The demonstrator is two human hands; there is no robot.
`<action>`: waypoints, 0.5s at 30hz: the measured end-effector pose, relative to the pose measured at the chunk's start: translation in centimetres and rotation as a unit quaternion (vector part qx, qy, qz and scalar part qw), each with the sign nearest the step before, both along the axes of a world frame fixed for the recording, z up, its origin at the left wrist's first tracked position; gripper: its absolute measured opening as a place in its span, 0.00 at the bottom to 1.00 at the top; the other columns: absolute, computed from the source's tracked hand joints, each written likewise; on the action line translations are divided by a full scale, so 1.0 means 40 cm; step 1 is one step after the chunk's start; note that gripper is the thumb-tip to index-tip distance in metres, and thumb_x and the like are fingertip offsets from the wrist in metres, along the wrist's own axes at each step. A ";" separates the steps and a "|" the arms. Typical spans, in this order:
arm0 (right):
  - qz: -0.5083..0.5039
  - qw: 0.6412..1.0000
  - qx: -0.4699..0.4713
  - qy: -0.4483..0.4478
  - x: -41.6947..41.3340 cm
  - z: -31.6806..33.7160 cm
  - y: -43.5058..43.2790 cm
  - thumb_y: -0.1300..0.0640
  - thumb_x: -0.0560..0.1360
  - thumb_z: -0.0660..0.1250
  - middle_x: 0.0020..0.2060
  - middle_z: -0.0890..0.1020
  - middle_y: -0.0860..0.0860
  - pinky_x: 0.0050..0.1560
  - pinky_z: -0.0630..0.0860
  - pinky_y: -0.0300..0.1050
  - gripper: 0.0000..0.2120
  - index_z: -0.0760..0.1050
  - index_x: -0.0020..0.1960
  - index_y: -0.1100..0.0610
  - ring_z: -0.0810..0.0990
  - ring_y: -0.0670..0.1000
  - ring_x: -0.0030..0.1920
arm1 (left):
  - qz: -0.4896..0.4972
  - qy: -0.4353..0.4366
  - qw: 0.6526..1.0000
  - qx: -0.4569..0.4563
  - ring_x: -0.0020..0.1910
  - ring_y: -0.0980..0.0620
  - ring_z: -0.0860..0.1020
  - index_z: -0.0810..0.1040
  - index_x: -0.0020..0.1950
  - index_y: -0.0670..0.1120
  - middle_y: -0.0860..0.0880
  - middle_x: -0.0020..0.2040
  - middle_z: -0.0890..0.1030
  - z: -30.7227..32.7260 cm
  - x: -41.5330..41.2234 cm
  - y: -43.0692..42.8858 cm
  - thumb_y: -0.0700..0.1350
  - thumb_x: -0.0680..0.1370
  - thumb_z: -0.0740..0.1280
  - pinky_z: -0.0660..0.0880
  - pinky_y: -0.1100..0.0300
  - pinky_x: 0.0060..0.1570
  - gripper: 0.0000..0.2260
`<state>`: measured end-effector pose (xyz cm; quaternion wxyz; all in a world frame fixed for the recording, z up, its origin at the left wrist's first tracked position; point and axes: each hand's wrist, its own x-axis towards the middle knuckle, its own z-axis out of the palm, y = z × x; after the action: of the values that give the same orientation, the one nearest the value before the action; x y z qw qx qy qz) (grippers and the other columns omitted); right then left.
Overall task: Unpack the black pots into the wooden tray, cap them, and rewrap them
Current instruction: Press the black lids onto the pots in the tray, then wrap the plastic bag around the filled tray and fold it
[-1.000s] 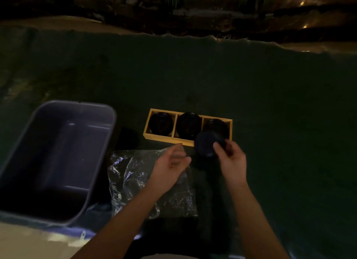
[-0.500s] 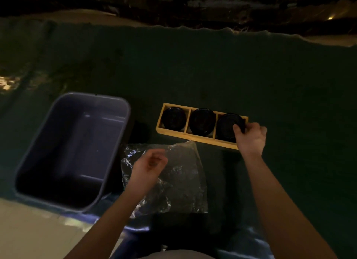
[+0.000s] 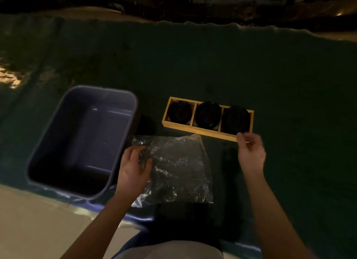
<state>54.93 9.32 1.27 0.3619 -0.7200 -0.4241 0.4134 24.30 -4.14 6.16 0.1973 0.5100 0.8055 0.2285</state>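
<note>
Fingers point(image 3: 243, 141) of my right hand point(image 3: 251, 152) hang loosely curled, empty, just beside the wooden tray point(image 3: 202, 132); my left hand point(image 3: 133, 167) presses spread on the plastic wrap point(image 3: 179, 166), nearer it.

hidden: near right corner of the light wooden three-compartment tray point(image 3: 201, 130), behind right hand point(image 3: 251, 154) | cut off: both forearms, bottom edge | blurred: right fingers point(image 3: 243, 138)

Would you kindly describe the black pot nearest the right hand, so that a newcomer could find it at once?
On the dark green cloth, right of the grey tub, lies a wooden tray with three compartments, a black pot in each. The one meant is the rightmost pot, just beyond the right hand; the other two pots sit further left, nearer the tub.
</note>
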 end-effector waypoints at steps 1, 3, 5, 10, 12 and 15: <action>0.034 0.999 -0.023 0.007 -0.014 -0.006 -0.034 0.43 0.79 0.69 0.47 0.82 0.42 0.52 0.77 0.45 0.08 0.78 0.53 0.46 0.81 0.42 0.50 | -0.002 0.016 1.000 0.003 0.62 0.41 0.77 0.76 0.69 0.39 0.40 0.66 0.75 -0.005 -0.004 -0.010 0.37 0.78 0.72 0.73 0.50 0.65 0.19; 0.106 0.989 -0.097 0.017 -0.043 -0.013 -0.100 0.39 0.78 0.67 0.46 0.83 0.45 0.49 0.76 0.46 0.09 0.78 0.49 0.44 0.82 0.45 0.49 | -0.010 0.040 0.999 0.002 0.67 0.37 0.74 0.72 0.72 0.37 0.37 0.69 0.73 -0.015 -0.012 -0.029 0.36 0.79 0.70 0.70 0.46 0.69 0.22; 0.156 0.973 -0.170 0.033 -0.061 -0.019 -0.167 0.34 0.77 0.65 0.47 0.84 0.45 0.47 0.75 0.46 0.15 0.79 0.49 0.44 0.83 0.46 0.49 | 0.004 0.023 0.999 -0.023 0.71 0.35 0.71 0.68 0.75 0.37 0.36 0.73 0.70 -0.022 -0.020 -0.049 0.38 0.81 0.69 0.68 0.42 0.72 0.23; 0.187 0.964 -0.182 0.041 -0.045 -0.038 -0.320 0.43 0.77 0.72 0.41 0.86 0.46 0.53 0.78 0.47 0.12 0.84 0.42 0.50 0.84 0.49 0.46 | 0.091 -0.081 0.990 -0.076 0.71 0.36 0.73 0.64 0.78 0.41 0.39 0.73 0.72 -0.056 -0.025 -0.090 0.48 0.83 0.65 0.71 0.40 0.69 0.26; 0.201 0.963 -0.173 0.043 -0.041 -0.038 -0.352 0.52 0.77 0.74 0.40 0.86 0.50 0.51 0.76 0.45 0.08 0.85 0.40 0.52 0.83 0.48 0.44 | 0.148 -0.162 0.971 -0.097 0.67 0.37 0.77 0.65 0.78 0.43 0.40 0.68 0.78 -0.078 -0.032 -0.092 0.51 0.84 0.64 0.73 0.45 0.64 0.25; 0.204 0.964 -0.166 0.037 -0.036 -0.029 -0.379 0.58 0.76 0.76 0.43 0.86 0.56 0.50 0.76 0.43 0.04 0.86 0.42 0.55 0.83 0.51 0.45 | 0.206 -0.284 0.930 -0.105 0.60 0.36 0.81 0.74 0.70 0.43 0.42 0.57 0.83 -0.115 -0.040 -0.090 0.53 0.83 0.65 0.76 0.47 0.60 0.19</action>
<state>53.50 -5.82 0.10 0.1607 -0.6524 -0.4736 0.5695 22.69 -7.73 1.56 0.4190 0.2228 0.8224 0.3137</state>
